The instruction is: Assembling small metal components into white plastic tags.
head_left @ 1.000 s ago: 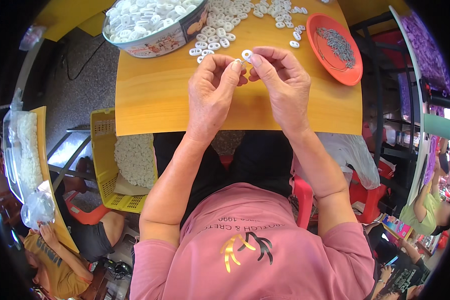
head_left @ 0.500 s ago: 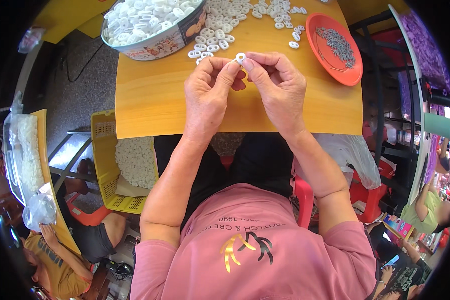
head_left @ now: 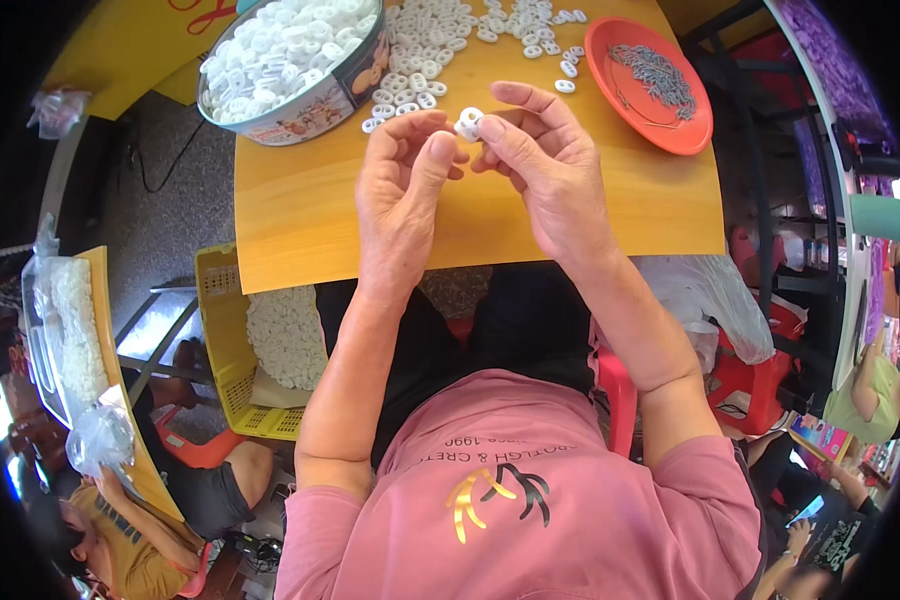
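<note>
My right hand (head_left: 555,170) pinches a small white two-holed plastic piece (head_left: 469,124) between thumb and fingers above the wooden table (head_left: 295,205). Beside it, my left hand (head_left: 400,190) has its fingers curved and its thumb apart from them, with nothing visible in its grasp. Its fingertips are close to the piece, seemingly not gripping it. Loose white pieces (head_left: 407,97) of similar shape lie just beyond my hands. A red oval dish (head_left: 610,100) to the right holds a tangle of thin grey metal-looking parts (head_left: 660,82).
A large tin (head_left: 300,122) heaped with white pieces stands at the table's far left. Below the left edge, a yellow crate (head_left: 228,345) holds more small white parts. A clear plastic bag (head_left: 715,300) hangs at the right, near a red stool (head_left: 755,385). Other people sit on both sides.
My left hand has let go of the white piece and opened. The piece stays in my right hand, whose fingers have spread more. The view has shifted slightly.
</note>
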The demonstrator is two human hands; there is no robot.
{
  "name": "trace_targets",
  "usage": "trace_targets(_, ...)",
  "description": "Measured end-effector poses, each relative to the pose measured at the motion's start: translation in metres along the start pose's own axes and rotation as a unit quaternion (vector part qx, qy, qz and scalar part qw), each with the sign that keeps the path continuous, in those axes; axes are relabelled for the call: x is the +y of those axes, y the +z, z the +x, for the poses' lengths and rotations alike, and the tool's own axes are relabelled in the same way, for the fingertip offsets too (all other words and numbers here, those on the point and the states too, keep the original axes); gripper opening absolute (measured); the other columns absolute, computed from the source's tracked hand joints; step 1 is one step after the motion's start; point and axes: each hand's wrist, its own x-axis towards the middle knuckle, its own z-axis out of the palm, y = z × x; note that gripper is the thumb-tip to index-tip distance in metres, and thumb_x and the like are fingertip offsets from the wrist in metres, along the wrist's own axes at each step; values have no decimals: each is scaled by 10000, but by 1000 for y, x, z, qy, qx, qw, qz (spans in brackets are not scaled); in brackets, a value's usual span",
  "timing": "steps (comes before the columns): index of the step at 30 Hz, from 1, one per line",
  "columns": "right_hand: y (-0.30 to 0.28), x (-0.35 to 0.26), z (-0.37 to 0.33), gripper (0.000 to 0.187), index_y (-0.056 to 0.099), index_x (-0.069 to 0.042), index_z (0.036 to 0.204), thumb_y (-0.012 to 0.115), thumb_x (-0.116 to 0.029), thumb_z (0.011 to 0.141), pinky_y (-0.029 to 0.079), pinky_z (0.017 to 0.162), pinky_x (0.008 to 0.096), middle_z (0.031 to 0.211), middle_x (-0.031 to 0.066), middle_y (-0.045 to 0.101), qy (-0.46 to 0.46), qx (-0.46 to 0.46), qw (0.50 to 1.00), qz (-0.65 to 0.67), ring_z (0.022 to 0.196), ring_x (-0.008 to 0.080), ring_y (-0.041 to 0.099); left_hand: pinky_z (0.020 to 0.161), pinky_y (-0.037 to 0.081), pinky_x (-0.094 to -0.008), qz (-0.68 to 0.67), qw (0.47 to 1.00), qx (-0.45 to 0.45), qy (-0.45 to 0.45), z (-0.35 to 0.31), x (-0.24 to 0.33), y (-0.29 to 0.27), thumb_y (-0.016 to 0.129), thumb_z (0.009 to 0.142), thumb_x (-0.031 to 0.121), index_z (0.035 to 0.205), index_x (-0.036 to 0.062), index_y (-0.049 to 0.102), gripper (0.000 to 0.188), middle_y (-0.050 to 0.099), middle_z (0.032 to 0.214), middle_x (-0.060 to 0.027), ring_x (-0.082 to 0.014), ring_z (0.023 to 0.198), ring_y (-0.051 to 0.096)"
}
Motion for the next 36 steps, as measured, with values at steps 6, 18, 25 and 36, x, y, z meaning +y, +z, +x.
trace_targets(6, 14, -9, -16, 584, 328, 27, 1392, 659, -55, 919, 544, 765, 256, 1043, 102, 661, 116, -45, 982, 144, 903, 139, 653, 963, 410, -285, 10, 996, -88, 18, -14, 7, 2, 521, 1022, 283, 1210, 7, 601, 344, 565, 1227, -60, -137, 1121, 518)
trace_targets(18, 39, 2, -31, 663, 245, 16, 1453, 640, -31, 922, 499, 886, 263, 1100, 91, 626, 166, -79, 957, 224, 1009, 127, 611, 1035, 402, -379, -76, 993, -60, 64, -34, 13, -16, 580, 987, 235, 1079, 5, 632, 253, 603, 1165, -127, -265, 1197, 525)
trace_targets(25, 4, -12, 8, 299, 610, 20, 1196, 623, -154, 954, 510, 702, 253, 931, 34, 640, 51, -131, 971, -193, 771, 75, 593, 879, 508, -358, 111, 982, 87, 122, -57, 62, -85, 588, 963, 111, 1167, -4, 590, 235, 645, 1025, -123, -199, 935, 621)
trace_targets(36, -86, -50, 102, 88, 743, -111, 872, 667, -140, 838, 529, 776, 391, 885, 49, 675, -320, 8, 560, -764, 902, 262, 618, 969, 456, -297, 441, 835, 318, 86, -114, 69, -198, 559, 985, 80, 1345, -1, 471, 379, 552, 1252, -126, -180, 1120, 547)
